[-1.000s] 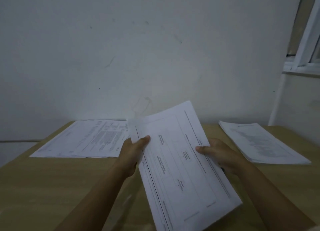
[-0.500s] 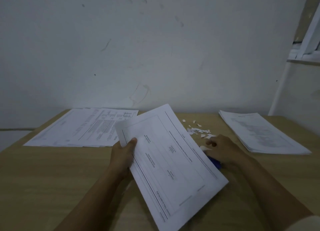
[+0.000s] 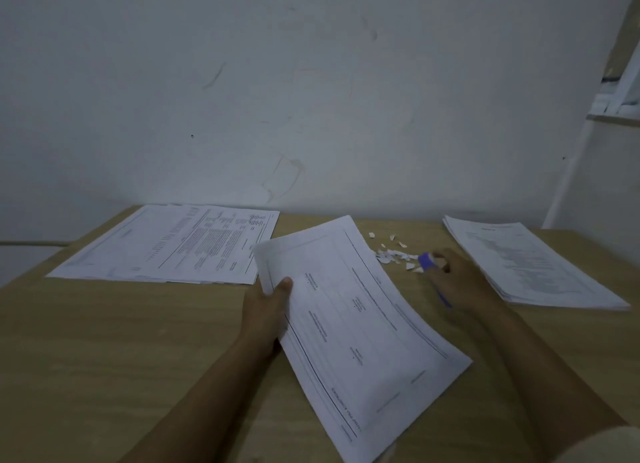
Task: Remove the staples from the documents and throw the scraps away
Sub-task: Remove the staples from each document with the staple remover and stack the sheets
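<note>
My left hand [image 3: 268,306] grips the left edge of a stapled white document [image 3: 349,327], thumb on top, holding it tilted above the wooden table [image 3: 121,341]. To its right, my right hand [image 3: 460,282] is curled round a blue tool [image 3: 426,261], whose blue tip sticks out past the fingers and whose other end shows below the palm. Several small white paper scraps [image 3: 393,254] lie on the table just left of that hand.
A spread of printed sheets [image 3: 173,244] lies at the back left of the table. A thick stack of papers [image 3: 530,265] sits at the right, close to my right hand. A white wall rises behind the table; a window frame [image 3: 620,91] is at the upper right.
My right hand left the document and moved right to the blue tool, now gripping it. The left hand lowered the document, uncovering the scraps. The view tilted downward.
</note>
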